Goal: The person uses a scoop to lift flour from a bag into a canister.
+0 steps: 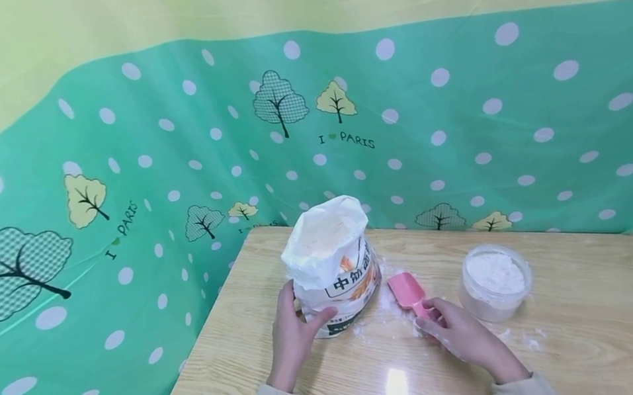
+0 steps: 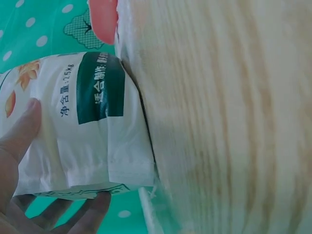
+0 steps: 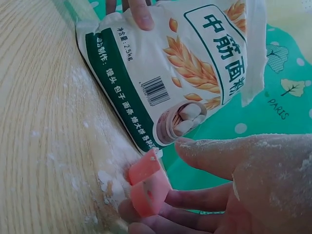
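An open white flour bag (image 1: 325, 245) stands tilted on the table at the back left, its top edge folded outward and pale flour inside. My left hand (image 1: 294, 335) grips its lower part, with the thumb on the printed front and the fingers round the side, as the left wrist view shows. To the bag's right, a pink scoop (image 1: 405, 290) rests on the floury tabletop. Round its handle lie the fingers of my right hand (image 1: 463, 333); in the right wrist view the thumb (image 3: 204, 156), dusted with flour, stands apart from the scoop (image 3: 151, 190).
A round clear tub (image 1: 494, 282) of white flour stands just beyond my right hand. Spilled flour (image 1: 389, 307) marks the wooden table (image 1: 585, 393) round the scoop and near the tub. A green, dotted cloth (image 1: 398, 121) hangs behind and along the left edge.
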### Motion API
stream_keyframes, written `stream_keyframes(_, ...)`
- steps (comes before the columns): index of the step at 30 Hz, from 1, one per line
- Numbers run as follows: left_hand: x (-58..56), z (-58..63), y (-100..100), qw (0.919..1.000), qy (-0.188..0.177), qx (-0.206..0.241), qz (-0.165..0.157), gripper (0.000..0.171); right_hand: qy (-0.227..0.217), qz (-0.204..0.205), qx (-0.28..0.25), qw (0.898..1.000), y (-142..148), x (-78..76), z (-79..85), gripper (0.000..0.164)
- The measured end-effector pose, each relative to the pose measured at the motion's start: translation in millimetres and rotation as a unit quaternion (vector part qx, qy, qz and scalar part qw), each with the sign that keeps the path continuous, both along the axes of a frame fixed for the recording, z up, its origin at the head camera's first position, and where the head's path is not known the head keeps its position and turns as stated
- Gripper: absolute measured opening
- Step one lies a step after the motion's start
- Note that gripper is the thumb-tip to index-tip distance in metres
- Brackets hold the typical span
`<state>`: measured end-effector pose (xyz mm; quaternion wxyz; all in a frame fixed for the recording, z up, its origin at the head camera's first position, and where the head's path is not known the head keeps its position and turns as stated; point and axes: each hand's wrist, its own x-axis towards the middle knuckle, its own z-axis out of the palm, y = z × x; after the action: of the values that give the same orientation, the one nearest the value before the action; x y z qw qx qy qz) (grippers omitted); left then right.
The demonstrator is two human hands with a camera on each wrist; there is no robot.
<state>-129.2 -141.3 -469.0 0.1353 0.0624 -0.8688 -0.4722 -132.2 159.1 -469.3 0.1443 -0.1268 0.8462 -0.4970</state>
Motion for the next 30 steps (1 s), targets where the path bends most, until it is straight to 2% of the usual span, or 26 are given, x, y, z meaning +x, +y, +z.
stream_keyframes(6,5.3,7.9,0.0,0.9997,-0.019,-0.004,0.014,0.088,0.029,0.002,0.021,0.999,0.8,0.8,3.4,0.043)
stream_keyframes(11,16.3,23.2,0.8,0.9981,-0.030,-0.049,0.020,0.086,0.077,-0.001,0.047,0.996,0.8,2.8,9.4,0.038)
stream_keyframes(17,30.7,41.2,2.5,0.9896,-0.052,-0.127,0.043,0.062,0.131,-0.007,0.069,0.989,-0.5,7.2,21.5,0.033)
stream_keyframes(23,47.8,56.5,6.1,0.9825,-0.070,-0.166,0.047,0.050,0.162,-0.013,0.086,0.983,-2.0,15.6,35.9,0.031)
stream_keyframes(25,51.6,60.3,8.3,0.9831,-0.067,-0.167,0.032,0.044,0.173,-0.018,0.094,0.980,-1.6,18.8,40.2,0.032)
stream_keyframes(26,52.8,61.7,9.7,0.9831,-0.064,-0.171,0.014,0.041,0.179,-0.022,0.101,0.978,-1.2,20.3,42.0,0.033)
stream_keyframes(28,53.4,63.1,12.8,0.9797,-0.052,-0.189,-0.041,0.039,0.190,-0.031,0.112,0.975,-0.3,22.6,44.6,0.034)
stream_keyframes(30,53.1,63.5,17.6,0.9710,-0.035,-0.211,-0.107,0.044,0.198,-0.046,0.126,0.971,0.3,24.8,46.4,0.035)
